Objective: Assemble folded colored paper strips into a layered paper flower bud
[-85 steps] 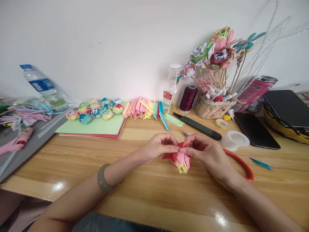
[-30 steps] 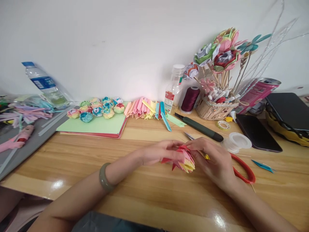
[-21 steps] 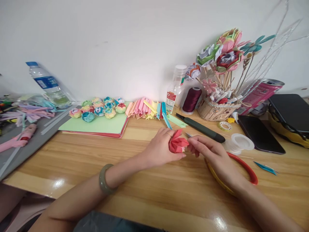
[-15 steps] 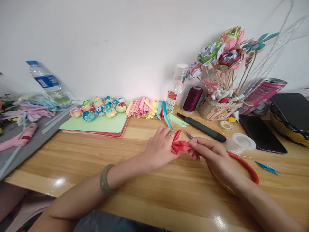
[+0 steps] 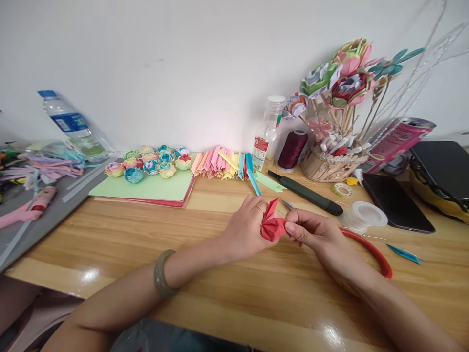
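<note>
Wood-grain table (image 5: 227, 288): paper stack (image 5: 154, 188), folded paper pieces (image 5: 216, 164), clear spool (image 5: 368, 214), black phone (image 5: 399, 203).

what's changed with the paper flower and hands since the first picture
The paper flower has been turned: its pink and yellow end pointed toward the person, now red petals show. The left hand went from pinching to wrapping around it; the right hand is at its right edge. The small flowers and red-handled scissors stayed put.

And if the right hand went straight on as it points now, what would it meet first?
Most likely the red paper flower, which the right hand seems to touch; the left hand, holding it, comes next.
</note>
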{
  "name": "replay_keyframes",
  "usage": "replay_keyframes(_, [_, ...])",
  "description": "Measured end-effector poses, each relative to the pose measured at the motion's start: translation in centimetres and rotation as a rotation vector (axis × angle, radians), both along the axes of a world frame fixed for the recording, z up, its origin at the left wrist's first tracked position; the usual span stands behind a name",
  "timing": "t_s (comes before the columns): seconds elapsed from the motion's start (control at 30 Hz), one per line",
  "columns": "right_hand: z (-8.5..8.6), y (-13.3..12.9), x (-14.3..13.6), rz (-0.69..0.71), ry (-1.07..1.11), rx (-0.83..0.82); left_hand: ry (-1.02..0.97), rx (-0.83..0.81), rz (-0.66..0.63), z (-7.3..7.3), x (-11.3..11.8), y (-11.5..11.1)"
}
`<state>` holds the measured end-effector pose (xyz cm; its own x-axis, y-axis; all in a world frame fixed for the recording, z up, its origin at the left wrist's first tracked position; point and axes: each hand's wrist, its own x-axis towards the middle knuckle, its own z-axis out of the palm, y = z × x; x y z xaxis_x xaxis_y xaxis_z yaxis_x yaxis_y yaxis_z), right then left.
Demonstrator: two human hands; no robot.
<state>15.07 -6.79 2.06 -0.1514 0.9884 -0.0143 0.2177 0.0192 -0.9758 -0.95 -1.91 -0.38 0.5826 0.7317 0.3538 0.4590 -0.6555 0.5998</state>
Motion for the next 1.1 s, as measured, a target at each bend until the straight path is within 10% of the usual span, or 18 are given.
replay_keyframes(0.63, [0.4,-0.3,-0.5,0.055,0.007,-0.009,-0.254,-0.173,-0.057,0.7,0.1,-0.8])
replay_keyframes(0.9, [-0.9,0.4,0.7,-0.26,0.126,0.086,-0.494,-0.552,-0.239,1.0,-0.3,0.2])
replay_keyframes(1.1, [0.2,0.2,0.5,-0.108,0.105,0.047,-0.454,-1.037,-0.339,1.2,-0.1,0.2])
